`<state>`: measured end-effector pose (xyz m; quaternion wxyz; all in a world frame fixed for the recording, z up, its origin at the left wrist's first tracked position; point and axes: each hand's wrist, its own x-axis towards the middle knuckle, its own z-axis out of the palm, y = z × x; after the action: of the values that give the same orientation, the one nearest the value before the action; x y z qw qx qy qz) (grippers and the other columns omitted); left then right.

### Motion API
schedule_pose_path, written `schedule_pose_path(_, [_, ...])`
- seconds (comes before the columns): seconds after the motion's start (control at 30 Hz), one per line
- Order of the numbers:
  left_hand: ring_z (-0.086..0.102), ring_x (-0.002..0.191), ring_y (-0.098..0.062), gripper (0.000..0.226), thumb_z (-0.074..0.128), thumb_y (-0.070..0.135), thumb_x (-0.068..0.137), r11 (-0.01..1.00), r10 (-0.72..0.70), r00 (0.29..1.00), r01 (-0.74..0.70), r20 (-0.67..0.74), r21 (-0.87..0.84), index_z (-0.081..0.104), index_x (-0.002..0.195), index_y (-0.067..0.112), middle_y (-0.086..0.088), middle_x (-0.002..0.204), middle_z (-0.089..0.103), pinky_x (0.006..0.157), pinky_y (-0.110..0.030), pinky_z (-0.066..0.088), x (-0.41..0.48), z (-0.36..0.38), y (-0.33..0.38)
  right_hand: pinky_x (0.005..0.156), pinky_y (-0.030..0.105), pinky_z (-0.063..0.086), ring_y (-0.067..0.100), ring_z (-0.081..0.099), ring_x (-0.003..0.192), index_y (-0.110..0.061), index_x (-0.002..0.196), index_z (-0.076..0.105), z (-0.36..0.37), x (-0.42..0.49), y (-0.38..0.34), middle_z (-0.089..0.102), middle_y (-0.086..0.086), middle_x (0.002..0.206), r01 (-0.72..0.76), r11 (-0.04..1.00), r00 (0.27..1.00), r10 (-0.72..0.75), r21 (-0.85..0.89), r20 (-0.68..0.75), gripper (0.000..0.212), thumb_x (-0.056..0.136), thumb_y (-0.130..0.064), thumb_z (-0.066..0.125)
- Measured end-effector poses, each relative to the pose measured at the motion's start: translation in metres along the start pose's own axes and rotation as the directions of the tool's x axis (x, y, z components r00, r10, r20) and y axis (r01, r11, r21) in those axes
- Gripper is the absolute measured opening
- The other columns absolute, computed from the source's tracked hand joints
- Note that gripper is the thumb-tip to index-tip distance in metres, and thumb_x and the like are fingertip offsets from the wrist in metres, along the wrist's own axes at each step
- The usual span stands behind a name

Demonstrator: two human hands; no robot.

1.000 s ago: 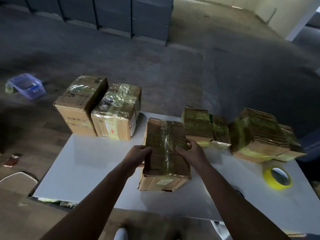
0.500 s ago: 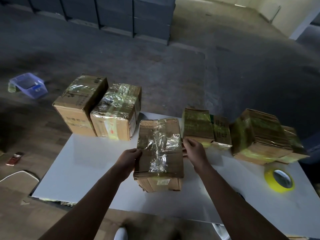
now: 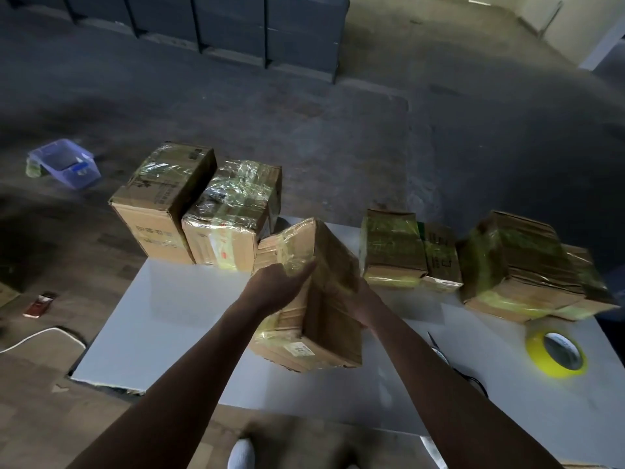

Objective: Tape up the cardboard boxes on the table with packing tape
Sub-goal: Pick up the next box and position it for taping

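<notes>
A taped cardboard box (image 3: 333, 319) is tipped up on its edge in the middle of the white table (image 3: 162, 319), leaning to the left. My left hand (image 3: 279, 287) presses with straight fingers against its tape-covered left face. My right hand (image 3: 367, 304) is at the box's lower right side, its fingers hidden behind the cardboard. A yellow roll of packing tape (image 3: 540, 365) lies flat at the right of the table, away from both hands.
Two taped boxes (image 3: 162, 204) (image 3: 231, 214) stand at the table's far left corner. More taped boxes (image 3: 389, 252) (image 3: 517, 265) line the far right. A dark thin object (image 3: 439, 352) lies by my right forearm. On the floor are a blue tub (image 3: 64, 162) and a white cable (image 3: 33, 336).
The middle box lay flat with its taped top up; now it is tipped onto its edge and turned left. My left hand moved onto its left face, my right hand dropped to its lower right side.
</notes>
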<state>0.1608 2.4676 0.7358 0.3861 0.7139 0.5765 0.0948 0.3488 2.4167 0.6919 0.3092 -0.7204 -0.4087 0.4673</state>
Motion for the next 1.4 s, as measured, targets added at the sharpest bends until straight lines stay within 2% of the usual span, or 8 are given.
schedule_pose_path(0.1, [0.062, 0.077, -0.019, 0.054, 0.057, 0.060, 0.085, 0.990, 0.099, 0.992, -0.105, 0.076, 0.093, 0.066, 0.094, 0.007, -0.006, 0.088, 0.067, 0.064, -0.027, 0.047, 0.000, 0.000, -0.001, 0.057, 0.025, 0.049, 0.002, 0.056, 0.071, -0.041, 0.087, 0.055, -0.004, 0.001, 0.006, 0.056, -0.023, 0.078, -0.034, 0.996, 0.995, 0.025, -0.086, -0.095, 0.034, 0.067, -0.059, 0.077])
schedule_pose_path(0.37, [0.062, 0.087, -0.013, 0.015, 0.060, 0.036, 0.092, 0.920, -0.038, 0.986, 0.097, 0.161, -0.380, 0.061, 0.088, 0.021, 0.003, 0.092, 0.066, 0.066, -0.023, 0.049, -0.002, 0.008, -0.028, 0.083, 0.033, 0.048, 0.022, 0.061, 0.105, -0.013, 0.125, 0.057, -0.013, 0.003, 0.015, 0.065, 0.005, 0.116, -0.045, 0.989, 0.979, 0.015, -0.143, -0.203, 0.050, 0.082, -0.034, 0.074])
schedule_pose_path(0.57, [0.063, 0.102, -0.023, 0.031, 0.061, 0.028, 0.092, 0.780, -0.157, 0.960, 0.264, 0.230, -0.568, 0.061, 0.112, 0.005, -0.009, 0.106, 0.067, 0.074, -0.027, 0.051, -0.008, 0.026, -0.050, 0.090, 0.036, 0.049, 0.023, 0.057, 0.113, -0.018, 0.133, 0.049, -0.017, 0.003, 0.011, 0.058, 0.003, 0.130, -0.051, 0.979, 0.980, 0.011, -0.198, -0.200, 0.065, 0.078, -0.039, 0.076])
schedule_pose_path(0.7, [0.064, 0.076, -0.016, 0.033, 0.062, 0.041, 0.090, 0.832, -0.184, 0.957, 0.272, 0.223, -0.483, 0.064, 0.089, 0.008, -0.007, 0.083, 0.067, 0.063, -0.022, 0.047, -0.008, 0.028, -0.049, 0.090, 0.035, 0.049, 0.020, 0.057, 0.110, -0.017, 0.129, 0.051, -0.011, -0.001, 0.010, 0.060, 0.002, 0.126, -0.025, 0.975, 0.980, -0.019, -0.222, -0.198, 0.063, 0.077, -0.038, 0.077])
schedule_pose_path(1.0, [0.067, 0.085, -0.027, 0.058, 0.077, 0.045, 0.075, 0.880, -0.340, 0.940, 0.325, 0.017, -0.345, 0.060, 0.105, -0.002, -0.015, 0.095, 0.067, 0.064, -0.034, 0.053, 0.002, 0.048, -0.046, 0.088, 0.037, 0.050, 0.021, 0.058, 0.106, -0.012, 0.130, 0.048, -0.006, -0.007, 0.005, 0.058, 0.006, 0.121, -0.026, 0.938, 0.981, -0.043, -0.345, -0.191, 0.065, 0.077, -0.038, 0.074])
schedule_pose_path(1.13, [0.060, 0.099, -0.026, 0.062, 0.072, 0.042, 0.081, 0.971, -0.222, 0.957, 0.199, -0.189, -0.135, 0.042, 0.122, 0.006, -0.009, 0.110, 0.057, 0.071, -0.034, 0.051, -0.005, 0.054, -0.035, 0.092, 0.043, 0.050, 0.025, 0.057, 0.110, -0.011, 0.133, 0.044, -0.006, -0.005, 0.004, 0.056, 0.008, 0.125, -0.053, 0.918, 0.982, -0.024, -0.392, -0.187, 0.071, 0.077, -0.043, 0.073])
schedule_pose_path(1.23, [0.052, 0.114, -0.032, 0.060, 0.074, 0.029, 0.080, 0.967, 0.162, 0.895, -0.061, -0.416, 0.246, 0.048, 0.132, 0.012, -0.015, 0.130, 0.049, 0.083, -0.043, 0.052, -0.018, 0.059, -0.028, 0.094, 0.043, 0.049, 0.025, 0.056, 0.115, -0.011, 0.136, 0.040, -0.009, -0.005, 0.002, 0.054, 0.007, 0.130, -0.069, 0.900, 0.986, -0.005, -0.429, -0.169, 0.076, 0.078, -0.048, 0.073])
schedule_pose_path(1.4, [0.054, 0.116, -0.038, 0.040, 0.076, 0.018, 0.070, 0.784, 0.500, 0.829, -0.309, -0.251, 0.539, 0.069, 0.109, 0.019, -0.014, 0.125, 0.058, 0.089, -0.055, 0.048, -0.034, 0.074, -0.036, 0.094, 0.042, 0.048, 0.025, 0.055, 0.116, -0.015, 0.135, 0.040, -0.009, -0.007, 0.005, 0.054, 0.006, 0.131, -0.063, 0.895, 0.985, -0.016, -0.442, -0.174, 0.073, 0.079, -0.052, 0.071])
